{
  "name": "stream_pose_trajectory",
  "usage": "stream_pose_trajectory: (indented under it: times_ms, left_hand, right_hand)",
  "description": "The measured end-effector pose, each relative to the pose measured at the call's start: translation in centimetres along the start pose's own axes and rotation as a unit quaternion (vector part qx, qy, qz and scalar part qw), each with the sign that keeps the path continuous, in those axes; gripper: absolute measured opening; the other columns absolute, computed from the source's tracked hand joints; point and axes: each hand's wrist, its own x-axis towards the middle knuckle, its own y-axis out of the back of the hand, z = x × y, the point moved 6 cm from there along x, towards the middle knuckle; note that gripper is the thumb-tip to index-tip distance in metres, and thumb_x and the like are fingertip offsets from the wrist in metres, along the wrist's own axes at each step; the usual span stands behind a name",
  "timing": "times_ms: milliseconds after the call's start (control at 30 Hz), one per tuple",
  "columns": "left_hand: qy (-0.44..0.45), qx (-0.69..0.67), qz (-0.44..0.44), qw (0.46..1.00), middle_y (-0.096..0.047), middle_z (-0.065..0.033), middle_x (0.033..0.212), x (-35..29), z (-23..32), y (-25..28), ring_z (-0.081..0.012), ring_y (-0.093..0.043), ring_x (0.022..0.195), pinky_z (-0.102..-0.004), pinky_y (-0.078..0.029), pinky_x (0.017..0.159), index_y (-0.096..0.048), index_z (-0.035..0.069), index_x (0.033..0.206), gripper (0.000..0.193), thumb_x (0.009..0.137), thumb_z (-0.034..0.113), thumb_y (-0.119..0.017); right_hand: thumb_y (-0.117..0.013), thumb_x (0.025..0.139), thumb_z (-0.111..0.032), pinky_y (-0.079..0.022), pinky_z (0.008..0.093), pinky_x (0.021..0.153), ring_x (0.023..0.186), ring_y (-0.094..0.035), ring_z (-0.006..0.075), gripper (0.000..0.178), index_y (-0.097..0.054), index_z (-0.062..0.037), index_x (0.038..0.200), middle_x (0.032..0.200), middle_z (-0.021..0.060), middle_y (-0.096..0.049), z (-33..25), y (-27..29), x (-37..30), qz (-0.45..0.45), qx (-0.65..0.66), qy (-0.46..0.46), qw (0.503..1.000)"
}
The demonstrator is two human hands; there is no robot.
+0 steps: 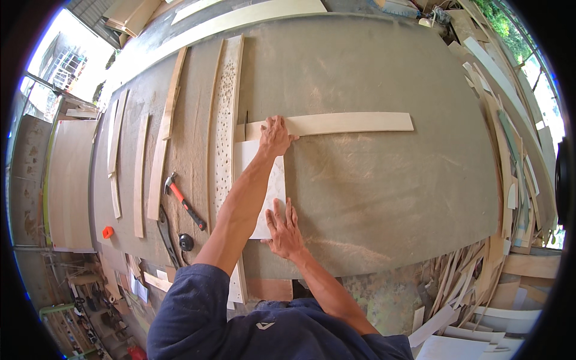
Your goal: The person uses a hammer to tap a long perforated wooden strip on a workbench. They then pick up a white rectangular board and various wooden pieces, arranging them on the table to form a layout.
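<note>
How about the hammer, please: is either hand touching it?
No, the hammer lies apart; the left hand rests on the pale strip, the right hand on the white board.

head: left head-worn fisheye | looking down | near, above hands [285,237] and worktable [384,204]

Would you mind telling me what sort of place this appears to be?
It looks like a woodworking shop: a claw hammer and a tape measure lie among wooden strips on a broad work surface, and long boards are piled along the right.
</note>
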Motion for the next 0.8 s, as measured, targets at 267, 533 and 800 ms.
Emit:
stream_pose_trajectory:
  times_ms: [267, 533, 800]
  left_hand:
    - [-0.003, -0.016, 0.002, 1.0, -0.048, -0.0202, 0.141, -3.0, 0.3, -0.3, -0.0377, -0.045, 0.133, -0.0578, -0.043, 0.108, -0.044, -0.006, 0.141, 0.078, 0.095, 0.051, -0.068]
    - [-0.033, -0.027, 0.003, 0.999, -0.048, -0.023, 0.138, -9.7, 3.5, -1.5, -0.0401, -0.043, 0.134, -0.066, -0.042, 0.108, -0.044, -0.011, 0.139, 0.086, 0.09, 0.053, -0.072]
    - [-0.05, -0.024, -0.004, 0.998, -0.048, -0.023, 0.141, -12.4, 11.3, -2.3, -0.0387, -0.044, 0.135, -0.0592, -0.043, 0.106, -0.042, -0.008, 0.144, 0.086, 0.091, 0.053, -0.071]
  right_hand:
    - [-0.078, 0.083, -0.044, -0.016, 0.0627, 0.125, 0.153, -0.005, 0.0581, 0.092, -0.043, 0.005, 0.153, 0.168, 0.0299, -0.014, -1.3, -0.8, -3.0, 0.012, 0.024, 0.005, 1.0]
    - [-0.073, 0.086, -0.047, -0.016, 0.0665, 0.122, 0.151, -0.006, 0.0615, 0.092, -0.042, 0.0065, 0.153, 0.167, 0.0325, -0.014, -3.2, -2.8, -10.0, 0.004, 0.011, 0.012, 1.0]
    - [-0.068, 0.09, -0.053, -0.021, 0.0699, 0.118, 0.149, -0.014, 0.0645, 0.092, -0.042, 0.0083, 0.152, 0.165, 0.0359, -0.018, -0.5, -0.3, -17.1, 0.032, -0.01, 0.014, 0.999]
